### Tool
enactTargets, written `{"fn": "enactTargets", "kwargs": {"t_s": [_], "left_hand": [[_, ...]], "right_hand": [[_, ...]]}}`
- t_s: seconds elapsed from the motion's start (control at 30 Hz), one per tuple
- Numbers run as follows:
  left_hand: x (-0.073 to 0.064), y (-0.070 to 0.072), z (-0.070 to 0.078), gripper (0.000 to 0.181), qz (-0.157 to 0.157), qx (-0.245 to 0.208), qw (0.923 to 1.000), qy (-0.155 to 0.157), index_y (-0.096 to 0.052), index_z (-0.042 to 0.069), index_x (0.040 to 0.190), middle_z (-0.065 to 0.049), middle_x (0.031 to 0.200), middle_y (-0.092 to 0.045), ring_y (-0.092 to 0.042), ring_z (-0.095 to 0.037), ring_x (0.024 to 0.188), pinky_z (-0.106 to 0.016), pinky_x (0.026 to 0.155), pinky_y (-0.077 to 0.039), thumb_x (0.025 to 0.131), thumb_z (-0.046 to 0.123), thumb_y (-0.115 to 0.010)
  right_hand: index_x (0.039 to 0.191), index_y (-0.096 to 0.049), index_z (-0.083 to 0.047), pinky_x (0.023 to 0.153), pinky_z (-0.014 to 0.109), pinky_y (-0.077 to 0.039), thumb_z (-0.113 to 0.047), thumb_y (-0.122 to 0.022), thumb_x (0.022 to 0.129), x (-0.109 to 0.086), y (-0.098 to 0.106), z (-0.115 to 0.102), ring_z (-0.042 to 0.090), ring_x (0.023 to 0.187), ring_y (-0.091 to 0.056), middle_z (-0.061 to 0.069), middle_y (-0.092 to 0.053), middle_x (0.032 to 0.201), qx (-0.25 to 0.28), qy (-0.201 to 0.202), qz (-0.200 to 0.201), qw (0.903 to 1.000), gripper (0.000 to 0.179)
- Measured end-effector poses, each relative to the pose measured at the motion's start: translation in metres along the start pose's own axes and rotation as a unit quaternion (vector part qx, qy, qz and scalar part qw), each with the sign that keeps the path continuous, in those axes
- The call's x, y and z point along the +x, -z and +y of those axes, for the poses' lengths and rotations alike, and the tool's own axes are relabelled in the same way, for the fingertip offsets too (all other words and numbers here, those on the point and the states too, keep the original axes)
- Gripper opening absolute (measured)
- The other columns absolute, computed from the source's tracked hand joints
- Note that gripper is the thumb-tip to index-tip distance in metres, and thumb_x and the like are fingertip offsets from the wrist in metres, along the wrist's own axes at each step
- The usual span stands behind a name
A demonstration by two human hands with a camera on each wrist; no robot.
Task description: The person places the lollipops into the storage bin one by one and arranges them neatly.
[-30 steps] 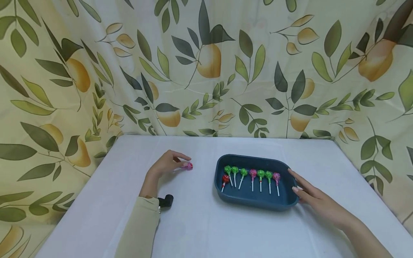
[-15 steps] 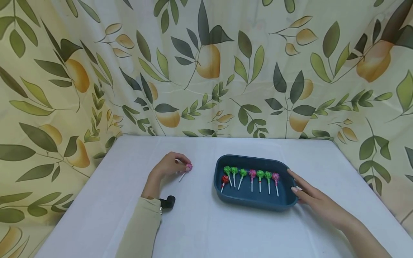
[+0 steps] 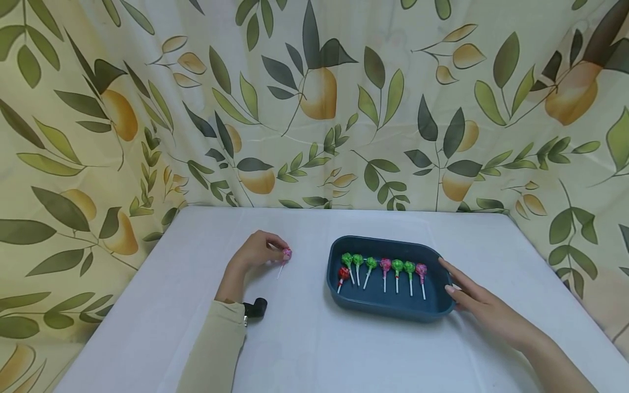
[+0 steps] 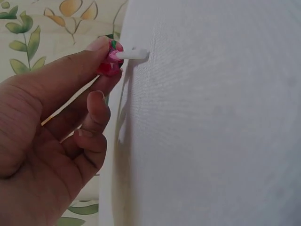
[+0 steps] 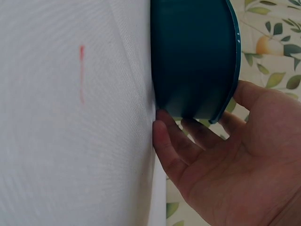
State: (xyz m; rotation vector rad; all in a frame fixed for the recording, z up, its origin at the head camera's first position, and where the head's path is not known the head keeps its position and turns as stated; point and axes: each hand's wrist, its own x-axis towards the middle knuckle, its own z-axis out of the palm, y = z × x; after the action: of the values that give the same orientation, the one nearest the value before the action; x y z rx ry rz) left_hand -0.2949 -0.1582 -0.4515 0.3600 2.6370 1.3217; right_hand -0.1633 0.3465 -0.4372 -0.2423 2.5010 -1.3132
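Observation:
Near the table's left side, my left hand pinches a pink-wrapped lollipop by its head, between thumb and fingertips. Its white stick points toward the near side, with the tip close to the tablecloth. My right hand rests against the right end of a dark blue tray, thumb and fingers touching its rim and outer wall. Inside the tray stand out several lollipops: green ones and pink ones in a row, and a red one below the left end of that row.
A white cloth covers the table. Behind it hangs a curtain printed with fruit and leaves. A black wrist-worn device sticks out beside the left sleeve. In the right wrist view, a red mark shows on the cloth.
My left hand has turned the lollipop: its stick, earlier pointing left beneath the fingers, swung round toward the near side. My right hand and the tray have stayed put.

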Motion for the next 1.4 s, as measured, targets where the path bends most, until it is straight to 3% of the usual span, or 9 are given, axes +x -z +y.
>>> {"fn": "enactTargets", "kwargs": {"t_s": [0.27,0.53,0.7,1.07,1.4], "left_hand": [[0.000,0.004,0.004,0.019,0.039,-0.005,0.9991,0.014,-0.083,0.014,0.103,0.002,0.097,-0.074,-0.060,-0.022,0.081,-0.033,0.066,-0.050,0.084,0.012,-0.085],[0.002,0.004,0.014,0.020,0.076,-0.044,0.9961,-0.014,-0.083,0.015,0.105,0.003,0.100,-0.076,-0.061,-0.023,0.082,-0.035,0.073,-0.047,0.086,0.019,-0.086],[0.000,0.004,0.027,0.018,0.094,-0.072,0.9929,-0.014,-0.083,0.017,0.102,0.003,0.098,-0.076,-0.062,-0.023,0.081,-0.038,0.074,-0.046,0.086,0.023,-0.087],[0.000,-0.002,0.050,0.016,0.075,-0.062,0.9952,-0.013,-0.083,0.022,0.102,0.004,0.099,-0.075,-0.061,-0.026,0.085,-0.040,0.076,-0.046,0.087,0.025,-0.087],[0.007,-0.015,0.063,0.014,0.054,-0.065,0.9954,-0.044,-0.082,0.023,0.101,0.005,0.098,-0.075,-0.060,-0.025,0.082,-0.039,0.072,-0.044,0.088,0.026,-0.086]], "right_hand": [[0.168,-0.012,-0.030,0.086,0.018,-0.046,-0.042,-0.046,0.111,0.001,0.001,0.001,0.054,0.149,-0.015,0.021,-0.003,0.171,0.005,-0.003,-0.002,1.0000,0.067],[0.168,-0.012,-0.030,0.086,0.019,-0.047,-0.042,-0.045,0.111,0.000,0.001,0.003,0.053,0.148,-0.017,0.021,-0.004,0.171,0.001,-0.002,0.002,1.0000,0.067],[0.168,-0.012,-0.031,0.087,0.019,-0.048,-0.041,-0.046,0.111,-0.001,0.001,0.003,0.052,0.148,-0.019,0.021,-0.004,0.171,0.004,0.002,0.004,1.0000,0.066],[0.167,-0.013,-0.031,0.088,0.018,-0.047,-0.041,-0.046,0.111,0.001,-0.001,0.000,0.052,0.149,-0.017,0.020,-0.005,0.171,0.005,0.006,0.003,1.0000,0.066],[0.168,-0.013,-0.031,0.087,0.018,-0.047,-0.042,-0.046,0.111,0.000,0.000,0.000,0.052,0.149,-0.017,0.021,-0.005,0.170,-0.005,-0.003,0.006,1.0000,0.067]]}}
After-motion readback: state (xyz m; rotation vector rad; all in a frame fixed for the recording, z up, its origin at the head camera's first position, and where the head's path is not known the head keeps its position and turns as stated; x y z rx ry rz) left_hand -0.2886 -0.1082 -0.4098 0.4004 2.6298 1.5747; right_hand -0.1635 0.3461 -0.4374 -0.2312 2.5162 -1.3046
